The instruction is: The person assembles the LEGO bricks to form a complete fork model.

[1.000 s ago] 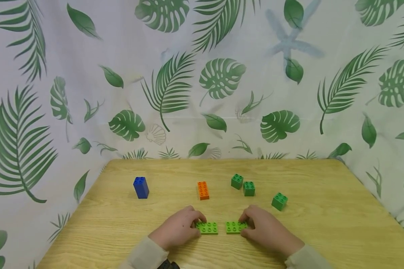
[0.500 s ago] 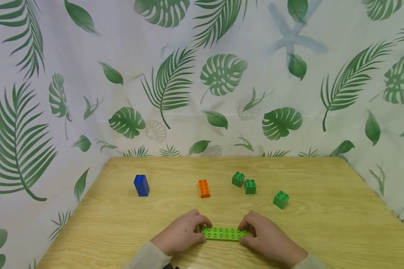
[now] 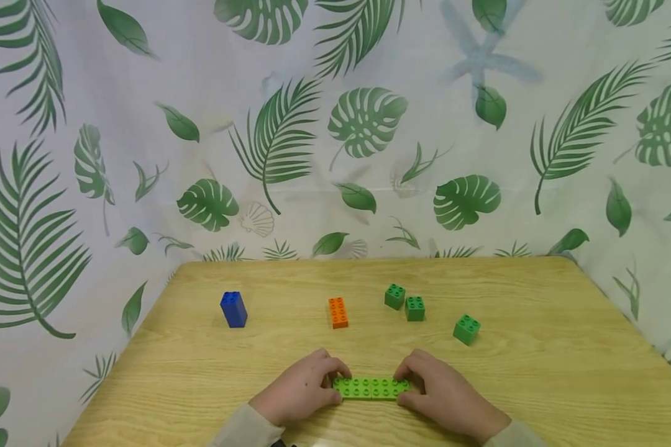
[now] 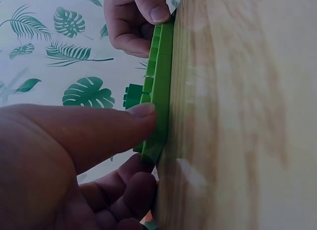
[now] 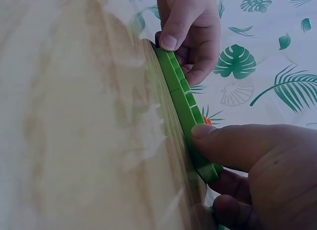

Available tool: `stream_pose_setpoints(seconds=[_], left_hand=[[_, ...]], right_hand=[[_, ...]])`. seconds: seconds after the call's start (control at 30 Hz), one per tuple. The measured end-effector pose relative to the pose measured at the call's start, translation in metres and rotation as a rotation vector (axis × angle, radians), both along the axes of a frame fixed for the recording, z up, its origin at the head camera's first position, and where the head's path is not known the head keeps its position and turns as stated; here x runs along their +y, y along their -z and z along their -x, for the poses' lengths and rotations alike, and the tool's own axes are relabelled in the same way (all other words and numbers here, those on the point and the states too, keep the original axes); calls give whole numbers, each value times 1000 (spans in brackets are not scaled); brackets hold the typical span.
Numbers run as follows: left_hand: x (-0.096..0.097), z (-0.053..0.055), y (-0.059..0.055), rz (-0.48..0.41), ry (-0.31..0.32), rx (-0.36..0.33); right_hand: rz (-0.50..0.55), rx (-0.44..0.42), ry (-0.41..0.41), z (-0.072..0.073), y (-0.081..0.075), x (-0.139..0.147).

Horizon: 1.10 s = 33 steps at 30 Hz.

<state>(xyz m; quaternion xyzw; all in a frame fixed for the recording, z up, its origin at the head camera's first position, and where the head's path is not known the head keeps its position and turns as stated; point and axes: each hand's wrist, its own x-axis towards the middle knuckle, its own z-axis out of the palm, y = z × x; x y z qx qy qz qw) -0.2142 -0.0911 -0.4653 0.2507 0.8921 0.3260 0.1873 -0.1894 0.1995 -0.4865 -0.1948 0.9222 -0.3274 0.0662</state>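
Two flat lime-green toy bricks lie end to end on the table, their short ends meeting in a thin seam. My left hand [image 3: 304, 386] pinches the outer end of the left lime-green brick [image 3: 356, 388] between thumb and fingers. At the other end, my right hand [image 3: 443, 391] pinches the right lime-green brick [image 3: 386, 389] the same way. In the left wrist view the thumb [image 4: 141, 111] presses the near long side, with curled fingers behind. From the right wrist, the thumb [image 5: 203, 131] likewise sits on the near side. Fingers cover the outer studs.
Beyond the hands on the wooden table [image 3: 162, 372] stand a tall blue brick [image 3: 234, 310] at left and an orange brick [image 3: 338, 313] in the middle. Three dark green bricks sit to the right, one [image 3: 466, 329] apart from the others. A leaf-print curtain [image 3: 291, 230] hangs behind.
The two lime-green bricks, apart a second ago, have been slid together until their ends meet. Both hands keep their pinch; little differs over the last half second.
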Motion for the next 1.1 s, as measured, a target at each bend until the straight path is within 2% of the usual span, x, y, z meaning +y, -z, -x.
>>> stream_pose_setpoints(seconds=[0.2,0.37,0.5,0.6,0.93,1.03,1.1], left_hand=[[-1,0,0,-15,-19,-21],[-2,0,1,-33,-22,-17],[-4,-1,2,-56,-26,-32],[-5,-1,2,-82,-32,-53],[-7,1,4,-116,-33,-60],[-7,1,5,-123,-35,-68],[-8,1,6,-126,-35,-70]], right_hand=[[-13,14,-2,0,0,0],[16,-39,6,1,-3,0],[61,-68,45,2,-5,4],[71,-3,98,5,-9,10],[59,353,275,19,-26,48],[81,417,339,22,-27,61],[97,427,376,23,-26,68]])
